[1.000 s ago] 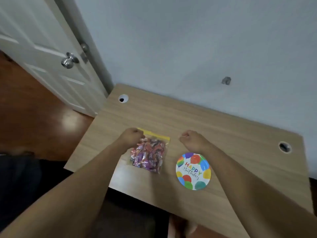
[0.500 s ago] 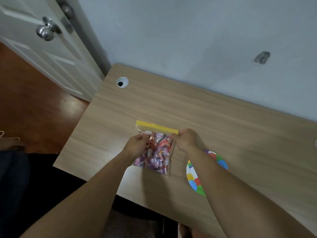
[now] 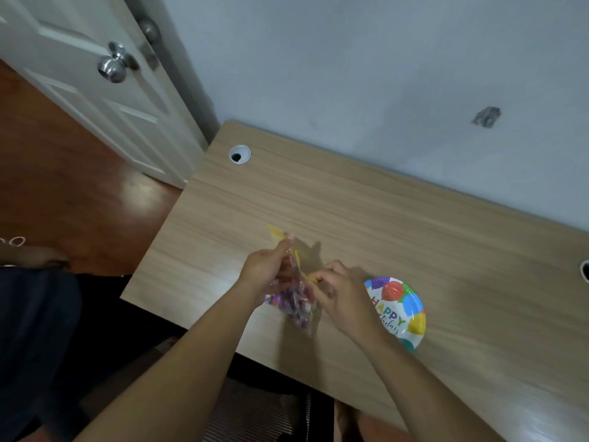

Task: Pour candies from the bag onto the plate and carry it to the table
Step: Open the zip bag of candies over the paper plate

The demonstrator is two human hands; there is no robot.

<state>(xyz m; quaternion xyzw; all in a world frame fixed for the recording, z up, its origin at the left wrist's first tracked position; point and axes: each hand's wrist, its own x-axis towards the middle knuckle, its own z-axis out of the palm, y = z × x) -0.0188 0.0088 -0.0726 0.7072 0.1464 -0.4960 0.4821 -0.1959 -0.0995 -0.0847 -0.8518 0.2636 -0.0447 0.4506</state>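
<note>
Wooden desk (image 3: 366,218) against a pale wall, and you've got the candy bag (image 3: 294,301) lifted just off it, your left hand (image 3: 266,269) pinching one side of the yellow zip strip (image 3: 298,260) and your right hand (image 3: 338,291) pinching the other. Peel the two lips apart evenly and keep the mouth upward so nothing spills early (the frame is blurred, so I can't tell how far it's open). Then tip it over the birthday plate (image 3: 403,309), which lies flat just beside your right wrist.
</note>
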